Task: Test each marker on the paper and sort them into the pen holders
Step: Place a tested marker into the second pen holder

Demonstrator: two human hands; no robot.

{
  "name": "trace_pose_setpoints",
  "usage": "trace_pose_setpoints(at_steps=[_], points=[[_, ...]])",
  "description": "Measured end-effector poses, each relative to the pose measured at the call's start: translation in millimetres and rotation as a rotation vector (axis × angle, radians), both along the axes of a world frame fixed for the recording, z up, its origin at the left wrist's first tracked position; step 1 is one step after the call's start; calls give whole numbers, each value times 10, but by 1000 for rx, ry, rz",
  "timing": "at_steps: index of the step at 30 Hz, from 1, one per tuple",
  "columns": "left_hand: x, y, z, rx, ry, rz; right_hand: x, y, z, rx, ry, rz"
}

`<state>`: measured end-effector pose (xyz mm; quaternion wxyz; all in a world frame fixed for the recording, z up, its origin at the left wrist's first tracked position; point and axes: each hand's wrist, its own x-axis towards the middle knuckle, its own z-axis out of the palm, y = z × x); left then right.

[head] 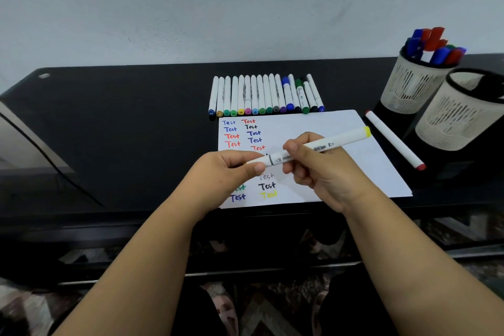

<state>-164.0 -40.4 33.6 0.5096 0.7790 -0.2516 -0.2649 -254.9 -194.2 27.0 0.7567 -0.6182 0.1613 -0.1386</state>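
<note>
A person's two hands are holding a white marker with a yellow end (321, 146) above a sheet of paper (341, 169) on a black table (122, 123). The left hand (231, 169) is curling its fingers and thumb around the marker's near end — the cap end — while the right hand (308, 163) is gripping the barrel just beyond the grey band. The marker is slanting up to the right, its yellow tip pointing toward the pen holders.

The paper is carrying two columns of the word "Test" in blue, red, black, green and yellow; the yellow one (268, 195) is sitting lowest in the right column. Behind the paper, a row of markers (264, 95) is lying side by side, coloured ends toward the sheet. A loose white marker with red ends (392, 140) is lying beside the paper's right edge.

At the right, two mesh pen holders are standing close together — the far holder (409, 87) is bristling with blue, red and green markers, while the near holder (461, 117) is partly cut off by the frame, its inside not clearly visible.
</note>
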Motion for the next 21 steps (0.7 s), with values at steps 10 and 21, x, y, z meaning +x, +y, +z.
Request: trace_pose_setpoints(at_steps=[10, 21], points=[[-32, -37, 26, 52, 20, -10, -1, -149, -22, -21, 17, -12], [-2, -123, -9, 47, -56, 118, 161, -133, -116, 159, -15, 0]])
